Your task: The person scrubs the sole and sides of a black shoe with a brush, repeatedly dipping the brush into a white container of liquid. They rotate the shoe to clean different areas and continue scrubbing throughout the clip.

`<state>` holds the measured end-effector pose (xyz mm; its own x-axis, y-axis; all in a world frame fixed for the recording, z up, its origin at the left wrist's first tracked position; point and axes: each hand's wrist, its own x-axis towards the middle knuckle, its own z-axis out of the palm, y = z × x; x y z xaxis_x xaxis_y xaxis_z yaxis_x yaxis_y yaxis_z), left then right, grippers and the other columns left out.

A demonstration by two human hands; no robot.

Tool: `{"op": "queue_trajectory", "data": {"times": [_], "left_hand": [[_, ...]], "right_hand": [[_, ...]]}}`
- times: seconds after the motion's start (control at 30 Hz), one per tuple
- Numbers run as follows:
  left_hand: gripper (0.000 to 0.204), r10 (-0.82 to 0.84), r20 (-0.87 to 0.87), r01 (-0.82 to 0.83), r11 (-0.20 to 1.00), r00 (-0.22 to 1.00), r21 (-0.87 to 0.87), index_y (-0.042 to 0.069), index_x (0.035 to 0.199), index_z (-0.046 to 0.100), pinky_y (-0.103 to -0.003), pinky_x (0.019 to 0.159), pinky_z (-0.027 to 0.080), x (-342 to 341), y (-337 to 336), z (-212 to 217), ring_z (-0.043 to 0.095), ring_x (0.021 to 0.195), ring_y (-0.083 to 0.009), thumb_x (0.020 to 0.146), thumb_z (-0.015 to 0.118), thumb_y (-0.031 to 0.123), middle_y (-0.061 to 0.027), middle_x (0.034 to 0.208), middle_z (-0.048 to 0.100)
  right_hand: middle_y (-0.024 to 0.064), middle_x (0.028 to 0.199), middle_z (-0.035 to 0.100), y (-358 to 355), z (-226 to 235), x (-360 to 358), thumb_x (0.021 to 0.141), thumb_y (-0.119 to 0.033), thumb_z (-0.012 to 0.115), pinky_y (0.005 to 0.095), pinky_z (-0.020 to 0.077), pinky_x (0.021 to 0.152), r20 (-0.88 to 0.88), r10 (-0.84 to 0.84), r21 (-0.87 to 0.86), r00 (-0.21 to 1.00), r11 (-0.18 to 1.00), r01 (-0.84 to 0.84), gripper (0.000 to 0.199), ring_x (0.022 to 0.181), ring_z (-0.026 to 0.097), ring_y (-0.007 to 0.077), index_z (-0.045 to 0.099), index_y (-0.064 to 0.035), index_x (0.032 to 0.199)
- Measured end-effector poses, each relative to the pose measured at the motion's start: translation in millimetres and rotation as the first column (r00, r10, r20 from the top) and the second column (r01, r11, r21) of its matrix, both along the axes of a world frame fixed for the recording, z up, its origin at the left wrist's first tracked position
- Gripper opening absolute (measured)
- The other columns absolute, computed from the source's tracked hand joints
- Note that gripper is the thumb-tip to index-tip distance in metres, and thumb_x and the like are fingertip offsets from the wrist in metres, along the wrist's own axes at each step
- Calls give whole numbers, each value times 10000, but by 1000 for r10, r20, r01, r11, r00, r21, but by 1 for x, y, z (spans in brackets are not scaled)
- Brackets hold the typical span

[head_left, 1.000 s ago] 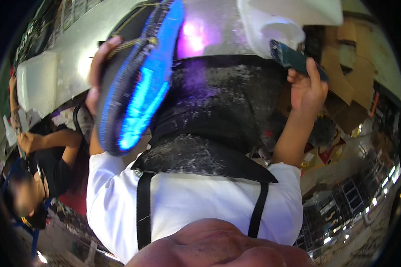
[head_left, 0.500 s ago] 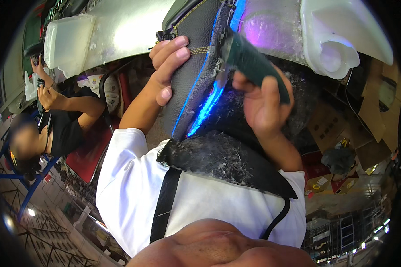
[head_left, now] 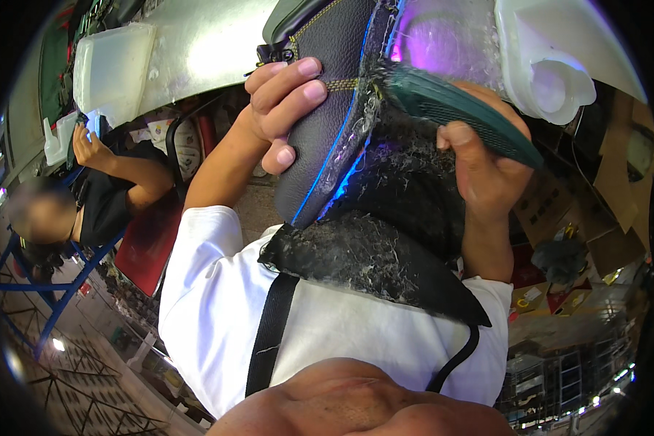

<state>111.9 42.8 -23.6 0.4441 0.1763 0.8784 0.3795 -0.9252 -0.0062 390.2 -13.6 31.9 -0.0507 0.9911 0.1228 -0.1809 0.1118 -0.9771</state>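
Seemingly mid-scrape, the right hand (head_left: 490, 167) wraps a green tool (head_left: 458, 109); leftward, the half-curled left hand (head_left: 282, 105) holds leatherwork (head_left: 318, 144) the next stroke needs steady.

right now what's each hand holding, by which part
Left hand: black shoe, by the side of its upper. Right hand: dark green tool, by its handle.
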Motion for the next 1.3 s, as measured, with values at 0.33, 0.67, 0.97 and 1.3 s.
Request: {"op": "queue_trajectory", "data": {"times": [0.33, 0.67, 0.97, 1.3], "left_hand": [[726, -9, 2, 9, 999, 1000, 32, 168, 1537, 172, -495, 982, 431, -5, 4, -4, 671, 1037, -341, 996, 617, 357, -169, 1221, 622], [730, -10, 129, -7, 991, 992, 133, 162, 1538, 176, -496, 972, 437, 14, 10, -10, 671, 1010, -326, 1011, 589, 451, -161, 1221, 608], [773, -12, 87, 3, 994, 996, 105, 169, 1548, 161, -509, 983, 430, 11, 5, -11, 662, 1018, -334, 994, 621, 452, -159, 1237, 592], [735, -41, 87, 34, 997, 995, 75, 163, 1565, 166, -541, 1009, 409, 8, 2, -13, 660, 1039, -357, 1016, 574, 432, -174, 1244, 590]], "right_hand": [[238, 945, 723, 0, 7, -8, 860, -26, 778, 355, 631, 647, 108, 132, 417, 985, 894, -166, 233, 802, 743, 293, 660, 91, 1024], [206, 1010, 739, 22, -21, -5, 843, 15, 767, 335, 569, 838, 19, 33, 154, 999, 987, -35, 253, 928, 722, 253, 691, 84, 1074], [196, 1042, 723, 41, -28, -16, 855, 57, 741, 305, 571, 789, 68, -114, 135, 991, 985, 104, 239, 898, 709, 201, 675, 113, 1078], [112, 995, 721, 62, -28, -29, 887, 41, 732, 258, 579, 737, 13, -278, 87, 961, 957, 276, 202, 827, 698, 137, 683, 103, 1073]]}}
